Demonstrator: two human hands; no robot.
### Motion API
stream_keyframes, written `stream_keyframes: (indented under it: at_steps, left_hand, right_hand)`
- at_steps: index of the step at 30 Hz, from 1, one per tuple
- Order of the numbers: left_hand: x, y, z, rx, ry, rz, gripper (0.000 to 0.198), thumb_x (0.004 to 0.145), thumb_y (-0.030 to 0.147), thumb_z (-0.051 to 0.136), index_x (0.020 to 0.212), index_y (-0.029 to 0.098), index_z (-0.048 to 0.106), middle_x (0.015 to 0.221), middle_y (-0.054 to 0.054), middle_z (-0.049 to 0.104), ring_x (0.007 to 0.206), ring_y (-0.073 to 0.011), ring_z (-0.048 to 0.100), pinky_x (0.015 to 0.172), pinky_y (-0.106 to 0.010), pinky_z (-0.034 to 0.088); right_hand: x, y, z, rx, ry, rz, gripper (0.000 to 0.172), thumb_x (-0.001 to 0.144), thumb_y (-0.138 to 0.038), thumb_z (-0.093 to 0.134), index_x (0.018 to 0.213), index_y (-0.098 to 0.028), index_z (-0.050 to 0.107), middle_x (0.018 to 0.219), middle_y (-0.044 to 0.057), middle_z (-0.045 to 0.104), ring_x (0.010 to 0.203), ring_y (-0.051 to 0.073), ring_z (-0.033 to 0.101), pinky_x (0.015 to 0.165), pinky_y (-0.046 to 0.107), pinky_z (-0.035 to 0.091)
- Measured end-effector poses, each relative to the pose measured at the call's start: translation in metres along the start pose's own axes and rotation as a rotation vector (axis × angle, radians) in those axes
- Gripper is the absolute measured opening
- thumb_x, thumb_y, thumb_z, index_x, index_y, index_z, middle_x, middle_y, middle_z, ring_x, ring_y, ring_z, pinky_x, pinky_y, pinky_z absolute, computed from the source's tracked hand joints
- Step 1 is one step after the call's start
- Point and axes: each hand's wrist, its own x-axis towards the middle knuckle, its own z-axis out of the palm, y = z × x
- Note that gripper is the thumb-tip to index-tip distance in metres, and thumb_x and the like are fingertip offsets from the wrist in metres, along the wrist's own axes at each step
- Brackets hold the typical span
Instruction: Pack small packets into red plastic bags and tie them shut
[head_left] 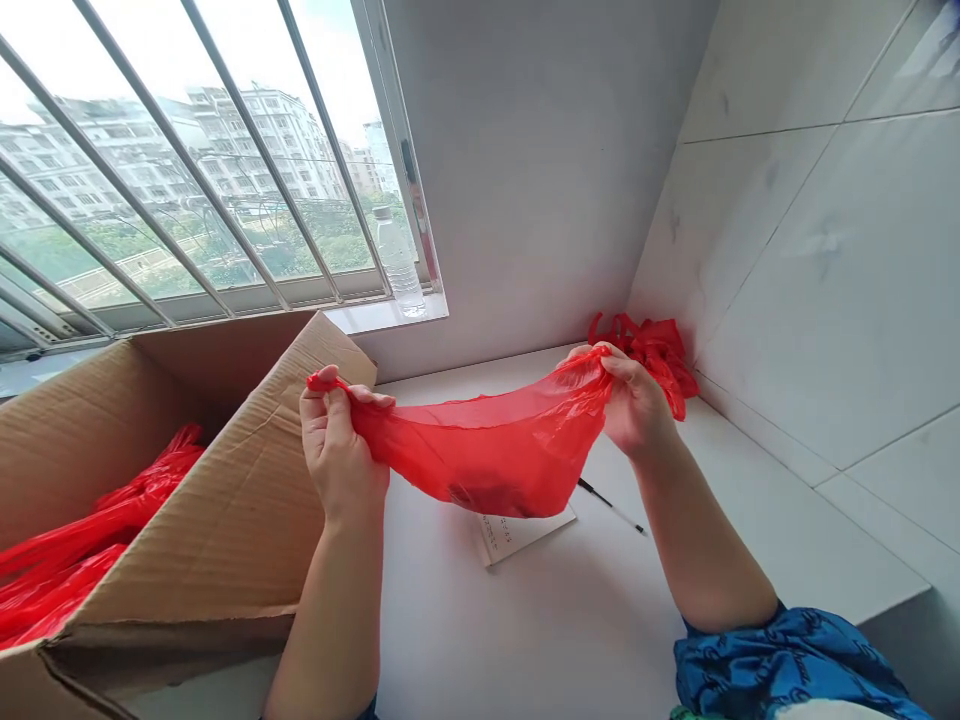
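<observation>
A thin red plastic bag is stretched sideways between my two hands, above the white table. My left hand grips its left end, with a twist of red plastic showing over the fingers. At the right end, my right hand pinches the gathered plastic between thumb and fingers. The bag sags in the middle, and a dark patch shows through its lower part; I cannot make out what that is. Below it lies a white booklet, partly covered by the bag, with a black-and-clear pen to its right.
An open cardboard box holding red plastic bags stands at the left. More red bags lie heaped in the back right corner by the tiled wall. A clear bottle stands on the sill of the barred window.
</observation>
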Motion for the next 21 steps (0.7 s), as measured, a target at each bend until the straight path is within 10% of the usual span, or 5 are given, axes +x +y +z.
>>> stream_keyframes:
  at_steps: [8, 15, 21]
  left_hand:
    - [-0.028, -0.007, 0.015, -0.049, -0.327, -0.380, 0.017, 0.094, 0.039, 0.057, 0.105, 0.027, 0.061, 0.064, 0.007, 0.037, 0.044, -0.0039, 0.023, 0.037, -0.013, 0.023]
    - [-0.052, -0.039, 0.016, 0.402, -0.667, -0.259, 0.019, 0.094, 0.035, 0.054, 0.107, 0.022, 0.056, 0.086, -0.002, 0.062, 0.064, -0.0102, 0.051, 0.062, -0.024, 0.045]
    - [-0.056, -0.044, 0.017, 0.475, -0.696, -0.346, 0.036, 0.088, 0.032, 0.064, 0.116, 0.025, 0.043, 0.088, -0.001, 0.066, 0.064, -0.0109, 0.057, 0.062, -0.024, 0.045]
  right_hand:
    - [0.007, 0.031, 0.049, 0.425, 0.023, 0.177, 0.036, 0.084, -0.059, 0.065, 0.077, -0.025, 0.055, 0.072, -0.004, 0.053, 0.053, 0.008, 0.045, 0.065, 0.027, 0.054]
    - [-0.015, 0.047, 0.072, 0.090, -0.393, 0.189, 0.049, 0.084, -0.047, 0.071, 0.128, -0.029, 0.057, 0.112, 0.003, 0.062, 0.086, 0.014, 0.061, 0.078, 0.028, 0.054]
    - [-0.018, 0.061, 0.074, -0.020, -0.318, 0.148, 0.040, 0.093, -0.057, 0.054, 0.107, -0.022, 0.066, 0.079, -0.001, 0.057, 0.061, 0.010, 0.049, 0.052, 0.024, 0.040]
